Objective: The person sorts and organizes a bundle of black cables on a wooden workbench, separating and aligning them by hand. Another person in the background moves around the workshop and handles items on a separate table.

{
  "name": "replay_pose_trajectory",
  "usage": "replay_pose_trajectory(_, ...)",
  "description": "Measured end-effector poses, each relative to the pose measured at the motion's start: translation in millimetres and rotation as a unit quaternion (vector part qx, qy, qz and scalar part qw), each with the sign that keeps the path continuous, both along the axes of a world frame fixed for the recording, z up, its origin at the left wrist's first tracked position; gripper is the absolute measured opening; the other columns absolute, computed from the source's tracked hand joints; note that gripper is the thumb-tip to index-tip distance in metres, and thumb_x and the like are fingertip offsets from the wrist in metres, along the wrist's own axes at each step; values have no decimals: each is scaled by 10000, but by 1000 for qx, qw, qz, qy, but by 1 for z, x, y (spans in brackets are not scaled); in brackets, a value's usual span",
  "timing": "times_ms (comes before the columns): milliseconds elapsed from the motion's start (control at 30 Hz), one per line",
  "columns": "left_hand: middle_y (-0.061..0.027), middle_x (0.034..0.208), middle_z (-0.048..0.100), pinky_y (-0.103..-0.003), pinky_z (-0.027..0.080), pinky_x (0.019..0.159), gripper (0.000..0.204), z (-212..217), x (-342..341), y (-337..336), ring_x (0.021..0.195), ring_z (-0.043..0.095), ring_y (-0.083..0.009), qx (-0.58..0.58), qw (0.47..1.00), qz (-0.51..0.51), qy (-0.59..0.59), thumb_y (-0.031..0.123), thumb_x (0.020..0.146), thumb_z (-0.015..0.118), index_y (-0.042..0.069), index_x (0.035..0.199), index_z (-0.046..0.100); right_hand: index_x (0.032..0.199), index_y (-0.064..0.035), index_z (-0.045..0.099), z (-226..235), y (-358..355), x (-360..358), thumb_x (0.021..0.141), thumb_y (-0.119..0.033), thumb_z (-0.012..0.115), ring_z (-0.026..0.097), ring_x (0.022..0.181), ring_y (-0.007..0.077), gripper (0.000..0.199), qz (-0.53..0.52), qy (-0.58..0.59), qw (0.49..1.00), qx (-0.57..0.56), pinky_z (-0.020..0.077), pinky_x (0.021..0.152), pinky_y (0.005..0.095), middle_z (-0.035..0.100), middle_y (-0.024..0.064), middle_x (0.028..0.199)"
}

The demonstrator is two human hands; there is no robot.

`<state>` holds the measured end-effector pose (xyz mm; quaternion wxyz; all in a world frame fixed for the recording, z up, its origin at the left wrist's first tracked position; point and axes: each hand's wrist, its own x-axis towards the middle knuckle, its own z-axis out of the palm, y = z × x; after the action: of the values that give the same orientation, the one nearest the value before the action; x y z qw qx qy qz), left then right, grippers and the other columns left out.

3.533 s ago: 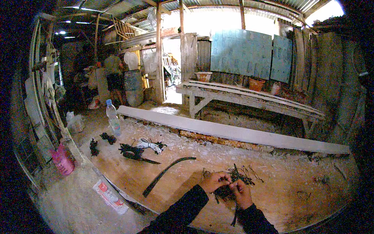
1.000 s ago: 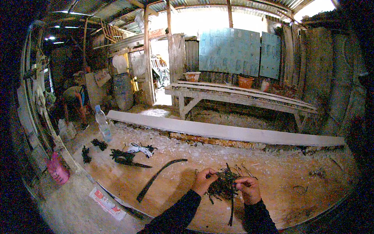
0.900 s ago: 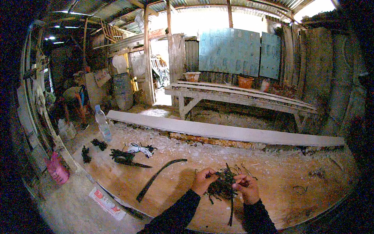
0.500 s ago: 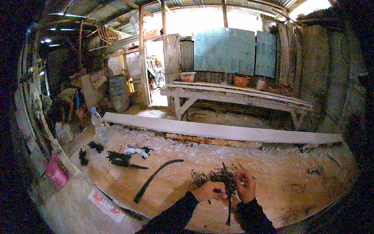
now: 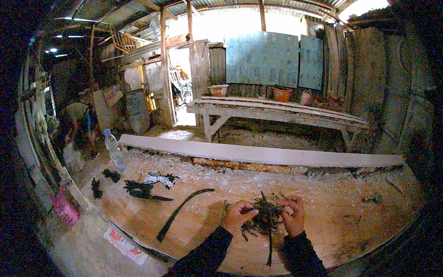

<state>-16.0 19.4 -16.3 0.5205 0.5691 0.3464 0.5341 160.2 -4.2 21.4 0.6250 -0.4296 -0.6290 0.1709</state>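
Note:
Between my two hands lies a loose, tangled bundle of thin dark cords (image 5: 264, 217) over the near part of the wooden table; one longer dark strip hangs down from it toward me. My left hand (image 5: 237, 217) pinches strands at the bundle's left side, thumb pointing right. On the other side my right hand (image 5: 294, 217) has its thumb and fingers closed on thin strands near the top. The exact strands in the fingers are too fine to make out. Left of my hands a long curved dark strip (image 5: 181, 213) rests on the wood.
A black bundle (image 5: 140, 189), a white cord bundle (image 5: 159, 178) and small dark clumps (image 5: 110, 174) lie at the table's left. A plastic bottle (image 5: 113, 150) stands behind them. A long pale board (image 5: 258, 151) edges the table's far side. Another person (image 5: 78, 121) bends down at far left.
My left hand has lifted and moved a little up and away from the right hand. The cords now show spread between the hands. The whole view has shifted slightly.

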Motion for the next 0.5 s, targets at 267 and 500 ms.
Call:
replay_pose_trajectory(267,-8,708,544,-228,411,570,120,2,-6,6,603,491,-94,117,959,241,94,78,688,603,46,802,585,772,-53,606,0,-6,1,650,-102,654,444,956,198,141,293,-57,937,-182,356,821,318,479,89,1017)
replay_pose_trajectory(500,-25,723,577,-230,419,574,105,-1,-5,7,615,512,-90,49,976,195,87,44,691,579,39,796,580,901,-52,607,3,-18,-10,744,-145,585,389,1037,192,183,501,3,826,-258,297,889,326,438,73,1080)
